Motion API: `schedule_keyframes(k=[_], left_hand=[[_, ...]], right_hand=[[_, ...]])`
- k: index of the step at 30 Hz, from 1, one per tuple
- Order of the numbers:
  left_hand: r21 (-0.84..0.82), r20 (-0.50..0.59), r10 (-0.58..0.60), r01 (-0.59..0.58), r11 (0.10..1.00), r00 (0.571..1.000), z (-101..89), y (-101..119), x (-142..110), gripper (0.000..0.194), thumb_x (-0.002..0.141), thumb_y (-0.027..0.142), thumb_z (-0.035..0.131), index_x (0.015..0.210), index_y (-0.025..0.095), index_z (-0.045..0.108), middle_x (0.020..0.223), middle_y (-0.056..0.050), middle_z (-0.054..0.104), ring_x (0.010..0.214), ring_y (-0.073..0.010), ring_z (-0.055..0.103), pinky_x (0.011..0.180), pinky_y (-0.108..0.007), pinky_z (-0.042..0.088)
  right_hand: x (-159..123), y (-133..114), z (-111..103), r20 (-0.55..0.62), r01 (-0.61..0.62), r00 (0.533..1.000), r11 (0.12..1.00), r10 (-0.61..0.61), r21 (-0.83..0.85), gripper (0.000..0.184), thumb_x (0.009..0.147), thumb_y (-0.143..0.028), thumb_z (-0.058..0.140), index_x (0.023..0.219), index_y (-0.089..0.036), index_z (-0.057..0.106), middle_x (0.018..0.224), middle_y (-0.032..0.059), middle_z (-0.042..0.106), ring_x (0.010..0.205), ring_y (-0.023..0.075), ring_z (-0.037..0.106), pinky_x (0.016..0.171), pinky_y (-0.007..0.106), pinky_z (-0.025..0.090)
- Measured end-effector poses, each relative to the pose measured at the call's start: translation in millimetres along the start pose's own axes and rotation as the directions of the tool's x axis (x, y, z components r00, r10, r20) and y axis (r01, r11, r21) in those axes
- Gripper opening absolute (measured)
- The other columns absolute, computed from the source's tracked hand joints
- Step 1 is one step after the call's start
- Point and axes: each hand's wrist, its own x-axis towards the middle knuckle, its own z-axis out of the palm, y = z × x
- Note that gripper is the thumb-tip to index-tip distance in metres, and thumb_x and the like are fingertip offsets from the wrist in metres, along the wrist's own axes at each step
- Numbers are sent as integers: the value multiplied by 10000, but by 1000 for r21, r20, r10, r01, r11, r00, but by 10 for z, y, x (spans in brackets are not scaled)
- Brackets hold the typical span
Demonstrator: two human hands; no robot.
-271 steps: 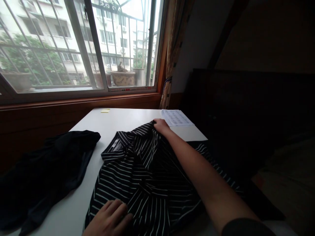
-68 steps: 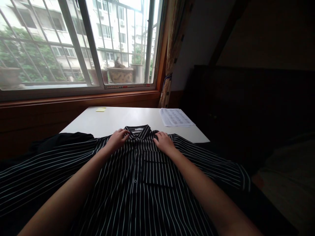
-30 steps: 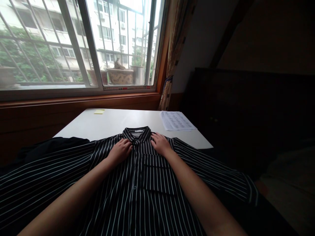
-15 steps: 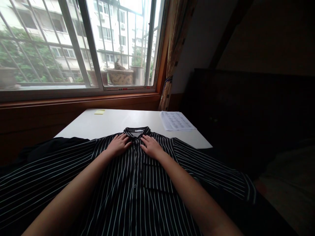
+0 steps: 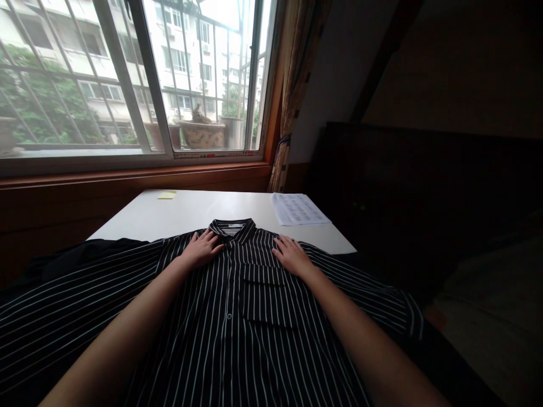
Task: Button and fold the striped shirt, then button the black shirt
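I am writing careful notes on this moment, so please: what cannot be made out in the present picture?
In the head view:
Shirt: its lower end is cut off by the bottom edge.
Dark cloth: partly hidden behind a striped sleeve.
Papers: print too small to read.
Left hand and right hand: palms hidden by their own backs.
Far right: too dark for detail.

In front of me, a black shirt [image 5: 212, 333] with thin white stripes is lying front up on the white surface [image 5: 203, 204], its folded collar [image 5: 245, 230] pointing away from me. I am seeing a round button [image 5: 229, 316] down the middle and a chest pocket [image 5: 267, 302] to my right. Both sleeves [image 5: 102, 277] are spreading outward, the left one running out of view, and the lower body is rippling slightly towards me.
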Motion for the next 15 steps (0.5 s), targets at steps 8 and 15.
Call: schedule_keyframes(k=[8, 15], left_hand=[[12, -52, -37, 37, 999, 998, -9, 107, 0, 435, 1025, 503, 371, 1334, 274, 573, 1564, -114, 431, 1506, -315, 263, 1176, -638, 188], [-7, -64, -80, 80, 997, 995, 50, 127, -4, 498, 1026, 500, 361, 1447, 257, 473, 1623, -119, 334, 1521, -320, 232, 1175, -656, 177]], right_hand=[[-8, 128, -155, -109, -53, 993, 997, 45, -63, 432, 1000, -306, 470, 1394, -162, 575, 1524, 150, 479, 1396, 305, 410, 1171, 458, 297], [107, 82, -65, -86, 7, 996, 998, -12, -66, 443, 1002, -362, 465, 1393, -194, 588, 1465, 105, 559, 1316, 260, 505, 1144, 401, 338]])
